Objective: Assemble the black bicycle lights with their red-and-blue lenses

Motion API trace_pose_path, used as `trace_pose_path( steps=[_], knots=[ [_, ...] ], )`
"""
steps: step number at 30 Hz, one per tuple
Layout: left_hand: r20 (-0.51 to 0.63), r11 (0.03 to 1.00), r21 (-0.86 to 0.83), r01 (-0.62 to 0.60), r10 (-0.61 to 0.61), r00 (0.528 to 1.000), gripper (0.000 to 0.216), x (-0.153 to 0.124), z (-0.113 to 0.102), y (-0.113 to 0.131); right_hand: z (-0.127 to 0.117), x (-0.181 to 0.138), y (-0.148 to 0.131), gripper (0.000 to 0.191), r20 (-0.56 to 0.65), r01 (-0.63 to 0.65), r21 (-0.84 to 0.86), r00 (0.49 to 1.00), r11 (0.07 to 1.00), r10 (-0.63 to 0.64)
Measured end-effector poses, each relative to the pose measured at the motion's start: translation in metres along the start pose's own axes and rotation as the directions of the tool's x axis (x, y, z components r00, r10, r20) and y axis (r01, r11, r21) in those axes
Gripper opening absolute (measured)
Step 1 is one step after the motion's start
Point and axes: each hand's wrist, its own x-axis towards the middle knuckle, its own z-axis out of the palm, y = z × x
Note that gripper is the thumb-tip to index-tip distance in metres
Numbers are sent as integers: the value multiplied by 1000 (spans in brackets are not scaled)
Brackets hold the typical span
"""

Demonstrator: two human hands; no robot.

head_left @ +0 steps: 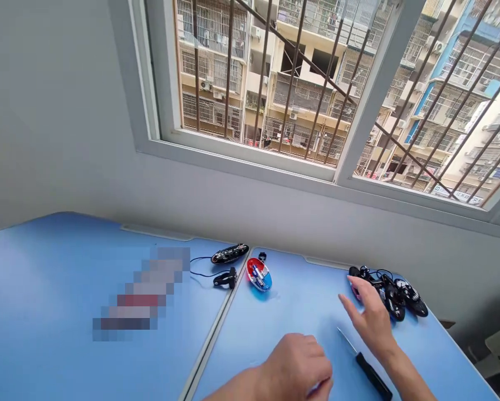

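My left hand (295,365) is low in the middle, its fingers curled into a closed shape. Whatever lies inside its grip is hidden. My right hand (371,314) reaches forward on the right, thumb and fingers apart, nothing visible in it. Just beyond its fingertips lies a pile of shiny black oval devices (395,298) with cables. Below the palm, on the blue table, rests a screwdriver (373,376) with a black handle and thin metal shaft. An open oval case, red and blue (259,275), with battery-like cylinders inside, lies farther off to the left.
Across the table seam (216,328), a black oval device (230,254) and a black clip-like part (225,278) lie with a cable. A blurred-out patch (143,295) covers something on the left tabletop. Behind the table stand a wall and a barred window (250,153).
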Motion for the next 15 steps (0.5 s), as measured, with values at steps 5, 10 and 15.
trace_pose_path(
  steps=[5, 10, 15],
  knots=[
    [9, 973, 117, -198, 199, 980, 33, -13, 28, -10, 21, 27, -51, 45, 301, 15, 125, 952, 992, -52],
    [171, 940, 138, -312, 287, 942, 31, -23, 59, -21, 58, 55, -109, 57, 448, 66, 102, 888, 993, -105],
    [252, 947, 169, -275, 228, 941, 46, -26, 77, -25, 95, 62, -139, 65, 511, 101, 71, 851, 992, -123]
  ],
)
